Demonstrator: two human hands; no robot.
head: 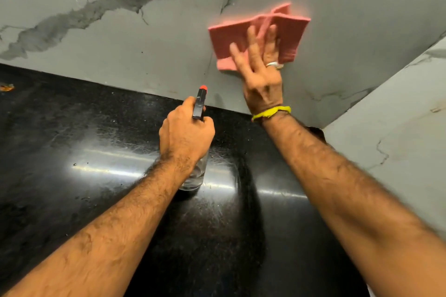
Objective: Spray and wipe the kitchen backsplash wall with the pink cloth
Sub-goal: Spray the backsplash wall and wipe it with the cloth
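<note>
The right hand (261,65) lay flat and open against the marble-patterned backsplash wall (120,31), fingers spread and pointing toward twelve o'clock, palm pressing the pink cloth (289,31) onto the tile; that flat press, not a pinch, was probably chosen to keep a wide patch of fabric in contact with the surface. The cloth sat folded and a little rumpled, its edges blurred, reaching out from under the fingers toward eleven and one o'clock, just above the seam where wall met the black granite counter (72,152) and near the corner with the side wall (398,128) at three o'clock. A ring showed on one finger and a yellow band (272,111) circled the wrist, the forearm stretching up from five o'clock, nearly straight. At seven o'clock from the cloth, the left hand (187,132) was closed around the neck of a clear spray bottle (196,173), a finger apparently curled by the trigger, though that was mostly hidden. The black head with its red nozzle tip (203,87) aimed at the wall low down, beside the wiping hand, seemingly kept ready for another squirt. Whether the bottle's base rested on the counter or hung just above could not be told. The left wrist was level, the forearm angled in from seven o'clock.
</note>
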